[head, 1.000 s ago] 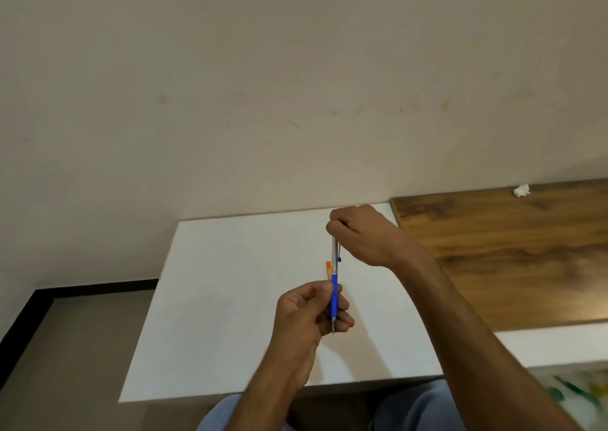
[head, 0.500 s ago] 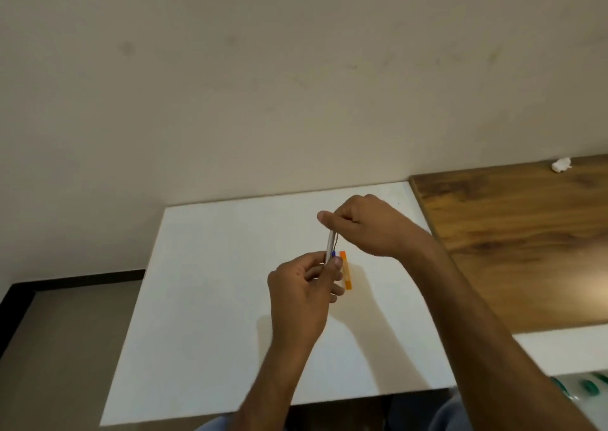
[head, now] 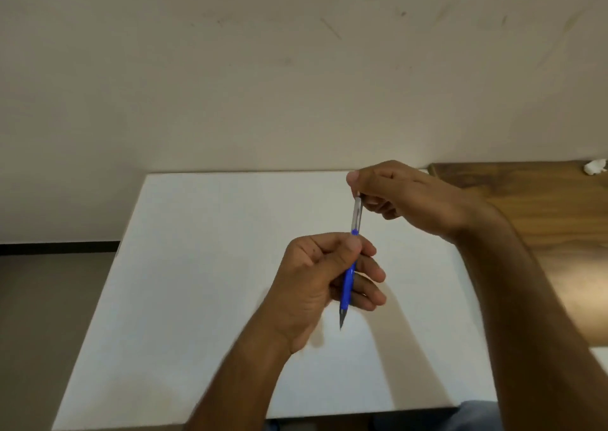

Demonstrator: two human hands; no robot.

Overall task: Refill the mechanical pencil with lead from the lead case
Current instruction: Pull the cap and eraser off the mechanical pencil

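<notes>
A mechanical pencil [head: 348, 279] with a blue grip and a clear upper barrel is held nearly upright above the white table [head: 204, 266], tip pointing down. My left hand [head: 316, 282] grips its blue lower half. My right hand [head: 404, 197] pinches the top end of the clear barrel between thumb and fingers. The orange lead case is hidden behind my hands.
A wooden desk surface [head: 543, 233] adjoins the white table on the right, with a small crumpled white scrap [head: 595, 167] at its far edge. A beige wall stands behind. Grey floor lies to the left.
The view shifted, and both hands now hold the pencil higher and more upright. The orange lead case seen beside the pencil earlier is no longer visible.
</notes>
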